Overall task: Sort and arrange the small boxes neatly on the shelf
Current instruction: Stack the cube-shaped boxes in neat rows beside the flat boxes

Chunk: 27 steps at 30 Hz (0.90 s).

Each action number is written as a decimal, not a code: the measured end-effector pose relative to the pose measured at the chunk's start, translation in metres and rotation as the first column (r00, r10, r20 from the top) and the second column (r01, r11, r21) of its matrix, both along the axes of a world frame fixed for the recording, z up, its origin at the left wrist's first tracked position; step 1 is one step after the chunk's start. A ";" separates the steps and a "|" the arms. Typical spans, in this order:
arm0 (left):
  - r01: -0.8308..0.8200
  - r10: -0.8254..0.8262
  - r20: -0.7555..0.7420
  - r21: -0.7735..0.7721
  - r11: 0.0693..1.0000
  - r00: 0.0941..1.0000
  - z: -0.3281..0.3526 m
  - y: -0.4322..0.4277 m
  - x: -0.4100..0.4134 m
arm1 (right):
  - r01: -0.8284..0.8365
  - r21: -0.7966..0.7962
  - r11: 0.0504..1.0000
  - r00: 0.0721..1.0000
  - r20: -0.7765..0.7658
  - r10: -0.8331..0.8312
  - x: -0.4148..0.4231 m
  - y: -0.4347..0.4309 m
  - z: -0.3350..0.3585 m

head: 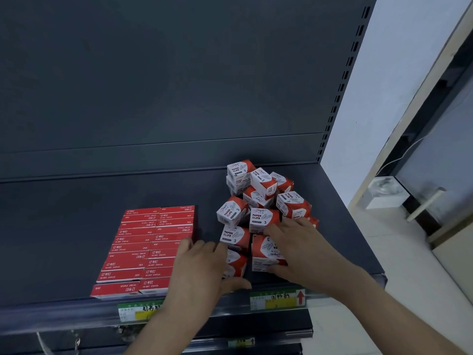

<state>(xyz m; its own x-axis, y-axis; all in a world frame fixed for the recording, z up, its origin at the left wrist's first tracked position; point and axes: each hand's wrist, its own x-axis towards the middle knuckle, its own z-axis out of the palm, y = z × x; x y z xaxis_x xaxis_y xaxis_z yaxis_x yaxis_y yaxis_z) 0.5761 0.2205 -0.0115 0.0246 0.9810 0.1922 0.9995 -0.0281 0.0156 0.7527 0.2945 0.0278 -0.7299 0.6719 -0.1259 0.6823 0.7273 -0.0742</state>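
Red-and-white cardboard paper-clip boxes lie heaped on the dark grey metal shelf. The left hand clasps the heap's front-left box, the right hand its front-right box, probably to square them; flat red staple boxes sit ordered left of the heap.

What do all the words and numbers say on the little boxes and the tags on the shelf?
"PAPER CLIPS", "3": on the paper clip boxes.
"订书钉", "24/6", "STAPLES": on the red staple boxes.
Red up arrow: on the right price tag; its handwriting is blurred.
Left price tag: handwriting blurred, unreadable.
Curly brand name on the paper clip boxes: too small to read.
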 end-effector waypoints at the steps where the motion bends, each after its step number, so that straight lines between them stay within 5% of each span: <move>1: -0.007 0.007 0.029 -0.018 1.000 1.000 0.005 -0.002 0.000 | 0.002 -0.002 1.000 1.000 0.007 -0.002 0.000 0.000 0.000; 4: 0.034 -0.015 0.162 -0.113 0.993 0.987 0.015 -0.004 -0.008 | -0.005 -0.013 1.000 0.999 0.039 0.005 0.004 0.000 0.002; 17: 0.142 -0.101 0.200 -0.200 0.970 0.975 0.011 -0.001 -0.005 | 0.015 -0.169 0.986 0.999 0.041 -0.008 0.014 -0.005 0.004; 24: 0.064 -0.059 0.247 -0.013 0.998 0.967 0.017 0.008 -0.008 | 0.051 -0.202 0.978 0.999 -0.004 -0.053 0.015 -0.005 0.004; 27: -0.065 0.062 0.101 0.027 0.998 0.993 0.023 0.021 -0.009 | 0.119 -0.244 0.962 0.984 -0.100 -0.147 0.027 -0.003 0.016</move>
